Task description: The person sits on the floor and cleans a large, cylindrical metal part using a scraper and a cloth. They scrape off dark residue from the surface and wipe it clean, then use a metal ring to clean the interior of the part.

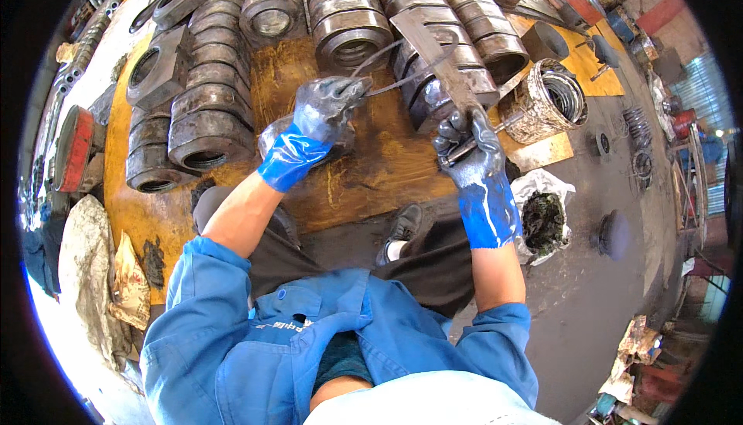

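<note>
My left hand [331, 104], in a blue coated glove with dark, dirty fingers, pinches a thin grey ring [410, 79]. The ring reaches to the right, past a flat metal strip [435, 55]. That strip rises from my right hand [472, 150], whose gloved fingers are closed round its lower end. A short metal rod [462, 152] also shows in my right fist; whether it belongs to the strip I cannot tell. Below my left hand a round metal part [344, 142] lies on the oily yellow board [395, 162], partly hidden by the glove.
Rows of thick steel collars [209, 107] lie at the left, with more collar rows [352, 30] ahead. A grimy bucket [542, 104] holding coiled rings stands to the right. Nearer is a white bag [544, 216] with dark contents. My shoe [402, 231] rests by the board's edge.
</note>
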Demonstrator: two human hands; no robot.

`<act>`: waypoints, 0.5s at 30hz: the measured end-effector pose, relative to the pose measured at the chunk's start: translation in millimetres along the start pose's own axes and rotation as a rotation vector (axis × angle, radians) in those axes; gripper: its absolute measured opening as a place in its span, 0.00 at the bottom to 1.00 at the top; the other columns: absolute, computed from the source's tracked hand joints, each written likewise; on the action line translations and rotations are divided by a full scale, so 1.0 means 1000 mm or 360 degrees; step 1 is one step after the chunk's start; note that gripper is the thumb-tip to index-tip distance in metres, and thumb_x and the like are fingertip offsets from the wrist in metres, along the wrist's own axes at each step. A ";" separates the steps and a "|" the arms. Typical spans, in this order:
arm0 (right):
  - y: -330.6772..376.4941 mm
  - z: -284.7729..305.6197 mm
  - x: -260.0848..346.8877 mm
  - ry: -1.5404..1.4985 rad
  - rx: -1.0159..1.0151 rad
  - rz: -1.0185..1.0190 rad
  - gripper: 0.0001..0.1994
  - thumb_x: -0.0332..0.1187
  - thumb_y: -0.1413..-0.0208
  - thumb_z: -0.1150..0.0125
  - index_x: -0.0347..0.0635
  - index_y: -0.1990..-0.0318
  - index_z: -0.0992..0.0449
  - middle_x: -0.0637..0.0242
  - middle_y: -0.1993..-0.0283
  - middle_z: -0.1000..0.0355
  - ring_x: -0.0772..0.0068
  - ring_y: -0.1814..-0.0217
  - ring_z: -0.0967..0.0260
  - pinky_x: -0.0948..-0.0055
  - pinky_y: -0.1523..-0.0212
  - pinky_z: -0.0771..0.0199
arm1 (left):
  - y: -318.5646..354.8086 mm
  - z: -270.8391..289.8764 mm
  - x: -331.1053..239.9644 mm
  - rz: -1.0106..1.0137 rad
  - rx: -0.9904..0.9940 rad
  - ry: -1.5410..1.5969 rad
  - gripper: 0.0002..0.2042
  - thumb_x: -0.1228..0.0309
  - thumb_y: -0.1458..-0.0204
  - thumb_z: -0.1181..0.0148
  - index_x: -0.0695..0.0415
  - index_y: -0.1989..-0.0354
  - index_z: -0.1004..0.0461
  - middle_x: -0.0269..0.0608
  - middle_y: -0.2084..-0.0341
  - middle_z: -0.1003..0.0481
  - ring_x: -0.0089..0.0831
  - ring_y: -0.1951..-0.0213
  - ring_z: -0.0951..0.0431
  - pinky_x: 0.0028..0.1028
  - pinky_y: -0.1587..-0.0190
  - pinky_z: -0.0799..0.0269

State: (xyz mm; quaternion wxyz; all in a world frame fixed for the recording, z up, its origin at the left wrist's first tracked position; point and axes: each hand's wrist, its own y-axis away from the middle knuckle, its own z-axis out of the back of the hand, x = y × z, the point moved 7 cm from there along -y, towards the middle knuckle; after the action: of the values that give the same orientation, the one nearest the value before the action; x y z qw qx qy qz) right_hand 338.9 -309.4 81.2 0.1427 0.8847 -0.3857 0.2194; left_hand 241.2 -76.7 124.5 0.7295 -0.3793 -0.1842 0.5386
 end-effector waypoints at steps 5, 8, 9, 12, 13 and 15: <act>0.020 -0.005 0.013 0.0102 -0.0338 0.0130 0.09 0.43 0.33 0.48 0.52 0.57 0.25 0.66 0.68 0.25 0.62 0.66 0.30 0.58 0.66 0.29 | -0.017 0.010 -0.009 -0.0053 0.0000 -0.0239 0.27 0.74 0.65 0.35 0.56 0.49 0.24 0.44 0.57 0.21 0.46 0.59 0.19 0.40 0.58 0.22; 0.014 -0.003 0.013 0.0057 -0.0049 0.0034 0.10 0.43 0.37 0.43 0.50 0.56 0.26 0.66 0.66 0.26 0.61 0.63 0.27 0.58 0.64 0.23 | 0.008 -0.017 0.035 0.0560 -0.0176 0.0496 0.18 0.78 0.53 0.35 0.60 0.51 0.23 0.43 0.60 0.19 0.34 0.61 0.18 0.31 0.61 0.22; 0.014 -0.002 0.013 0.0078 -0.0044 0.0030 0.11 0.43 0.39 0.40 0.49 0.55 0.26 0.65 0.65 0.27 0.60 0.62 0.26 0.57 0.63 0.21 | 0.022 -0.035 0.048 0.0844 -0.0244 0.0861 0.14 0.78 0.47 0.36 0.62 0.51 0.23 0.42 0.60 0.18 0.30 0.62 0.18 0.28 0.62 0.22; 0.013 -0.006 0.009 0.0470 -0.0241 0.0122 0.13 0.43 0.39 0.38 0.46 0.55 0.27 0.65 0.66 0.27 0.62 0.64 0.26 0.63 0.66 0.21 | 0.046 -0.056 0.075 0.1591 -0.0379 0.1858 0.11 0.72 0.41 0.38 0.62 0.51 0.22 0.41 0.63 0.18 0.22 0.67 0.20 0.20 0.70 0.28; 0.012 -0.007 0.009 0.0616 -0.0293 0.0157 0.13 0.43 0.39 0.38 0.46 0.55 0.27 0.65 0.66 0.27 0.63 0.64 0.26 0.65 0.67 0.21 | 0.051 -0.059 0.082 0.1765 -0.0361 0.2019 0.11 0.71 0.40 0.39 0.61 0.52 0.22 0.41 0.64 0.17 0.22 0.69 0.20 0.19 0.72 0.30; 0.005 -0.020 0.004 0.0859 0.0056 0.0291 0.16 0.41 0.40 0.36 0.41 0.51 0.27 0.62 0.63 0.24 0.73 0.66 0.27 0.76 0.71 0.28 | 0.055 -0.060 0.086 0.1838 -0.0249 0.2075 0.11 0.70 0.40 0.40 0.60 0.51 0.22 0.42 0.66 0.17 0.21 0.71 0.21 0.17 0.76 0.35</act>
State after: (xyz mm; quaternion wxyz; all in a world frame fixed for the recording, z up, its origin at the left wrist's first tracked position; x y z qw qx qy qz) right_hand 332.0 -306.4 101.0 0.2044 0.7582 -0.4081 0.4657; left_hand 276.8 -11.4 32.2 0.2745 -0.6947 0.4543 0.4854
